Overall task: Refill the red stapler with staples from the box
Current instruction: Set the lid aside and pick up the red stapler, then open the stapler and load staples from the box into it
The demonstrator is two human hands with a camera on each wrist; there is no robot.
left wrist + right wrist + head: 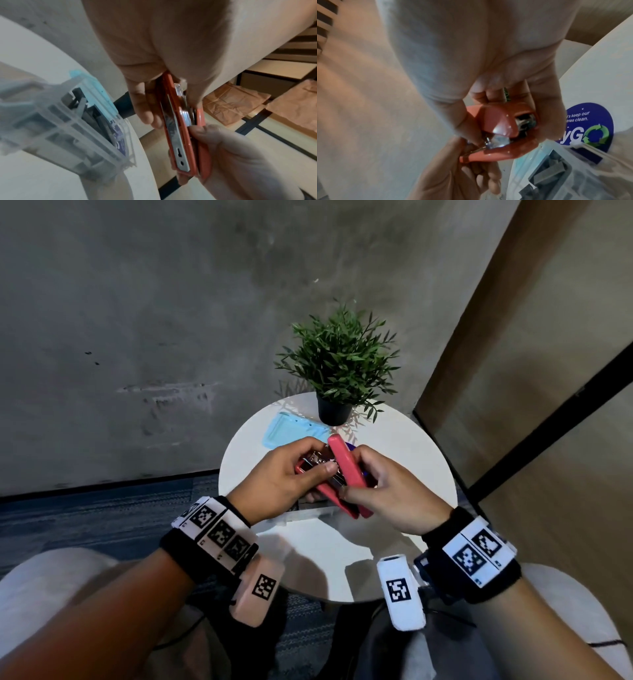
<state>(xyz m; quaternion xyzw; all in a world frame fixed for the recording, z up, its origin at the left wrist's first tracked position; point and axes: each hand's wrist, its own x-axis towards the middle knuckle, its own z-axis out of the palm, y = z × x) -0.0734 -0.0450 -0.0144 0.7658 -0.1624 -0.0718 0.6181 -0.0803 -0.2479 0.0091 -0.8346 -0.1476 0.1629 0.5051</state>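
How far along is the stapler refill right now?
Done: the red stapler is hinged open and the clear box sits uncovered. In hand: left hand and right hand grip the stapler, fingers at its metal channel. Left: closing it; whether staples are seated is unclear.

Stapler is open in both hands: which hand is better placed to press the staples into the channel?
Probably the left hand: its thumb already lies on the metal channel of the red stapler, while the right hand holds the lifted top.

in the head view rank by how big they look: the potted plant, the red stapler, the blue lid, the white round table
1. white round table
2. potted plant
3. blue lid and red stapler: look alike, both partly hidden by the hands, and the stapler is held nearer the camera, so unranked.
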